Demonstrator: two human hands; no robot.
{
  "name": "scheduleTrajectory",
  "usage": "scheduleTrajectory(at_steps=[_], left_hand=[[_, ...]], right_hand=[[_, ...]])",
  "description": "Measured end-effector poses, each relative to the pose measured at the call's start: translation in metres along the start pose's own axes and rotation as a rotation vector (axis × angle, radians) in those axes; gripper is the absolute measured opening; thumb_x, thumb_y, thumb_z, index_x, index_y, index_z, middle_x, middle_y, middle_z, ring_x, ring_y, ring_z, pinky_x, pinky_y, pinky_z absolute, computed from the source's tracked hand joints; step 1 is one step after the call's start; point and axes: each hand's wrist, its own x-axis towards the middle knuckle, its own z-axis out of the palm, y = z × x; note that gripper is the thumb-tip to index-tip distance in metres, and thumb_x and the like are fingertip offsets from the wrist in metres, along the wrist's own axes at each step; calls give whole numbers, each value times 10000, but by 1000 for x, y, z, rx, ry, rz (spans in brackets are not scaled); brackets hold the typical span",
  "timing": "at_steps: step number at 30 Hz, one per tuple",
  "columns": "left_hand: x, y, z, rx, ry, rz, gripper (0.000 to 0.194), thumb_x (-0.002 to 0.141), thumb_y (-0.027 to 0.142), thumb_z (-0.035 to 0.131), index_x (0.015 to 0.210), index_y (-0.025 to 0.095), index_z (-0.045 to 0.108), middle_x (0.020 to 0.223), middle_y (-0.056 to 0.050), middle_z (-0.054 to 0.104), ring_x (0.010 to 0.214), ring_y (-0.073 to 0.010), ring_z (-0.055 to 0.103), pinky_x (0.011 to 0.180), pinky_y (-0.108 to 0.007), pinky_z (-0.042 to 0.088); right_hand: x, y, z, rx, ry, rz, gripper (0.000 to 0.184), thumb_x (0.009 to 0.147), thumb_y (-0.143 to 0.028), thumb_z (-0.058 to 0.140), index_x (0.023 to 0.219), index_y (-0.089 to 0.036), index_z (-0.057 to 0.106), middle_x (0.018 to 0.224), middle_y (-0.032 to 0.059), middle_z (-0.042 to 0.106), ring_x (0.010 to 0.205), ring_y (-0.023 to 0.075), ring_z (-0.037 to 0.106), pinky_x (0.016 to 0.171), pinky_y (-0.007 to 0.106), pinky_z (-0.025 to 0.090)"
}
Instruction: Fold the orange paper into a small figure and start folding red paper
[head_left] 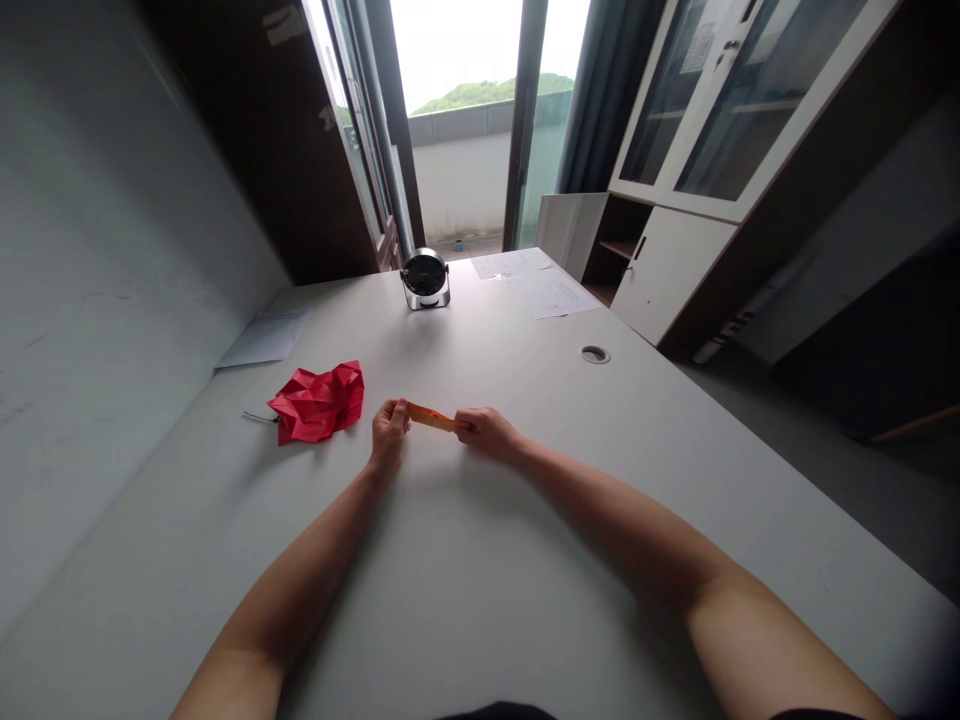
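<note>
Pinching one end apiece, the left hand (390,432) and the right hand (489,432) have their fingers closed on an orange strip (435,417), each grip clamped on it with the middle bare between them. The strip slopes slightly from left to right, seemingly just clear of the tabletop (480,570); it looks like folded paper, though its layers are too small to make out.

The step in hand appears to be working this strip, perhaps flattening or creasing it. The next move probably calls for both ends to be held level and for light thumb pressure, since thin stock could buckle or tear.

Left of the left hand, apart from it, lies a crumpled red sheet (319,402), a thin stick (259,416) jutting from its far-left side. Beyond the hands stands a round black device (425,276) on a metal stand. Papers (559,292) lie at the far right, near a cable hole (595,354); another sheet (264,338) lies by the left wall.
</note>
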Motion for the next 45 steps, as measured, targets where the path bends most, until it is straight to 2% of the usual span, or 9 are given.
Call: scheduleTrajectory(at_steps=[5, 11, 22, 45], left_hand=[[1, 0, 0, -11, 24, 2, 306, 875, 389, 649, 690, 188, 510, 550, 64, 346, 480, -73, 341, 497, -200, 355], [3, -3, -1, 5, 39, 23, 277, 876, 390, 652, 723, 188, 540, 543, 63, 370, 479, -75, 354, 500, -200, 362], [5, -7, -4, 9, 21, 41, 299, 878, 438, 672, 765, 191, 548, 574, 57, 397, 489, -71, 374, 511, -203, 375], [3, -2, -4, 49, -1, 0, 247, 896, 406, 625, 792, 194, 553, 564, 48, 429, 522, -92, 423, 543, -214, 361]], right_hand=[[1, 4, 1, -8, 24, 3, 116, 808, -211, 546, 693, -198, 535, 634, -39, 477, 579, 100, 360, 577, 226, 272], [0, 6, 1, -8, 50, 21, 124, 851, -242, 559, 738, -195, 578, 671, -26, 533, 600, 102, 409, 590, 222, 289], [1, 5, 0, -35, 56, 31, 146, 865, -242, 550, 729, -194, 578, 679, -21, 550, 601, 103, 413, 596, 225, 297], [0, 5, 0, -2, 59, 39, 137, 856, -244, 545, 737, -191, 587, 666, -27, 533, 603, 100, 413, 594, 224, 295]])
